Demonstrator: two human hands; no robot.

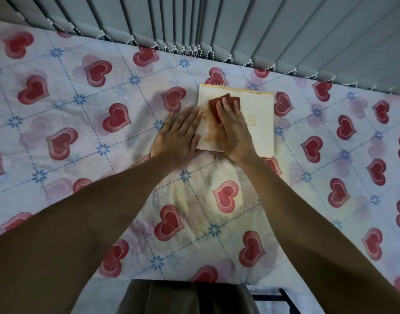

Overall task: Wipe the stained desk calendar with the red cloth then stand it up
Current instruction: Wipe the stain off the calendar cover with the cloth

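Head view, single frame. The flat white spiral-bound desk calendar [258, 123] lies face-up on a bed covered by a white quilted sheet printed with red hearts and blue flowers [81, 123], at about 1 o'clock from frame centre, its wire binding along the far edge toward 12 o'clock, close to the grey vertical blinds [239, 26]. An orange-brown stain [209, 132] is smeared across the left portion of the page, running down toward its near-left corner. The right hand [234, 130] lies flat, fingers extended and together, pressing the small folded red cloth [226, 105] onto the page; the cloth shows past the fingertips at 12 o'clock of the hand, just beside the upper end of the stain. The left hand [179, 137] is spread flat, palm down, at 9 o'clock of the calendar, fingertips overlapping its left edge, apparently pinning it against the soft bedding; it holds nothing. Judgement: the wiping step is in hand and not complete, since the stain remains clearly visible. Standing the calendar up has not begun. Next move calls for cloth strokes drawn toward 7 o'clock over the stained band, with steady bracing from the left hand, as the soft surface may let the calendar slide or flex. Whether the stain is wet cannot be told.
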